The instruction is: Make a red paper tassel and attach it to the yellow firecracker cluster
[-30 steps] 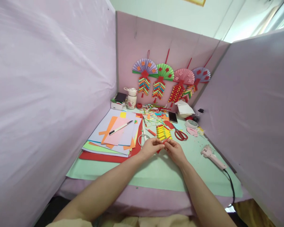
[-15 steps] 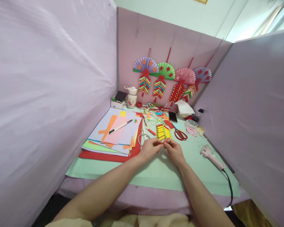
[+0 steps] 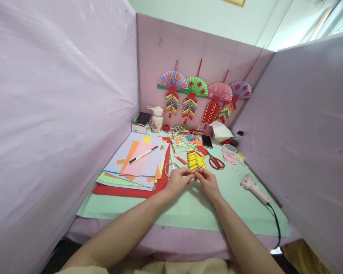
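Between both hands [image 3: 177, 180] [image 3: 208, 182] | red strip [image 3: 199, 169] | yellow rolls [image 3: 194, 160] just beyond

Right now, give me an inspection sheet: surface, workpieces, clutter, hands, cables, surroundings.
Surface: pale green covering over a purple cloth.
Workpieces: small red piece in both hands; yellow rolls just beyond.
Clutter: paper scraps towards the back; scissors right of the rolls.
Hands: left hand and right hand, both pinching the red piece.
Cables: black cord from the pale tool over the near edge.
Surroundings: four fan decorations against a pink panel.
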`<state>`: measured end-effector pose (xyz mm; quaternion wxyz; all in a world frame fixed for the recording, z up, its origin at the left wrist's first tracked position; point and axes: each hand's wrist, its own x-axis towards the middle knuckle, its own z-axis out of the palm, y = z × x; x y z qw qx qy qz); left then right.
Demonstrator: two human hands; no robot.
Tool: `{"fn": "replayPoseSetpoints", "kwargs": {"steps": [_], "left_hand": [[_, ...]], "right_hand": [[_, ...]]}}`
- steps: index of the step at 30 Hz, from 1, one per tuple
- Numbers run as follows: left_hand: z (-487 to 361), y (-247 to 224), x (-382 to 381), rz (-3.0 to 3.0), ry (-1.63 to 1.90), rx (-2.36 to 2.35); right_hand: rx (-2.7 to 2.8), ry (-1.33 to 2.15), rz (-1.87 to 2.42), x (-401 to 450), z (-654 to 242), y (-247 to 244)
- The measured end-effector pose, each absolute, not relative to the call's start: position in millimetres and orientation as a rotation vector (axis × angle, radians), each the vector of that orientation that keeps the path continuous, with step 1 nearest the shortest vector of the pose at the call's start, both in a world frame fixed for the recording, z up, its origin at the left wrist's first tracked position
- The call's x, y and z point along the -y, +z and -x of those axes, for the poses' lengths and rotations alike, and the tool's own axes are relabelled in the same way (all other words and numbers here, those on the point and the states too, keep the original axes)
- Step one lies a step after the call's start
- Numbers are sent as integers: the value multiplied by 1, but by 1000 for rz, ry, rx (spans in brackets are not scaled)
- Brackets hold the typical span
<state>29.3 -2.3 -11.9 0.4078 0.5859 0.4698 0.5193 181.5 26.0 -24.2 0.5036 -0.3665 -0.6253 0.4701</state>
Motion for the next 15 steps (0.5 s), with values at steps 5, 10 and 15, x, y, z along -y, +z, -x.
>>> {"fn": "replayPoseSetpoints", "kwargs": {"steps": [5,10,15], "left_hand": [[-30,-13,1,-1479,1352,-1155],[-30,-13,2,-1493,1368,-1141],[-33,-15,0,-1452,1366,-1173]], "right_hand": [[1501,1122,872,-25,-178,-23],[1499,1106,871,-24,-176,-21],[1488,1103,890,-26,-175,-24]]}}
